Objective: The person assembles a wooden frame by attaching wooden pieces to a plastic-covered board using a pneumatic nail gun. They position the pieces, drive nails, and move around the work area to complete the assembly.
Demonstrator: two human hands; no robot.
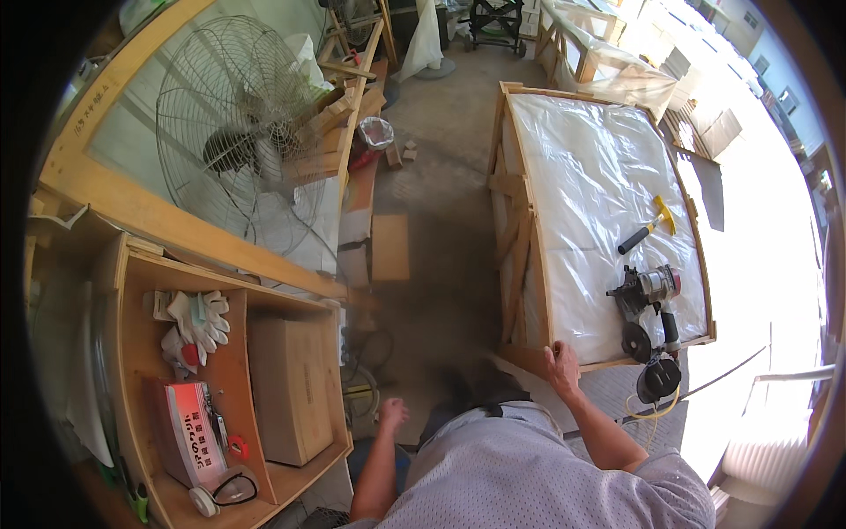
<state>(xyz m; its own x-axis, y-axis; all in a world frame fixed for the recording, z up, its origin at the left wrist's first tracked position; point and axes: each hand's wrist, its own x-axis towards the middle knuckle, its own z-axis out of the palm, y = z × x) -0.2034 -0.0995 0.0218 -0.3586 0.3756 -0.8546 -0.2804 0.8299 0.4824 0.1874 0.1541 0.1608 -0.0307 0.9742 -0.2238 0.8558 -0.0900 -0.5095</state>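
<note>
My left hand hangs beside my body, fingers curled in, with nothing visible in it. The wooden box shelf is the nearest thing to it. My right hand is at the near left corner of a large wooden crate, fingers slightly bent and a little apart. It holds nothing I can see; whether it touches the crate's edge is unclear. White plastic sheet covers the crate's top. A hammer with a yellow head and black grip lies there. Nearer stands a handheld power tool with a black round part.
A large wire-caged fan stands at the left behind a wooden frame. The shelf holds gloves, a red-and-white box, safety glasses and a cardboard box. A yellow hose hangs near the crate. Another wrapped crate stands farther back.
</note>
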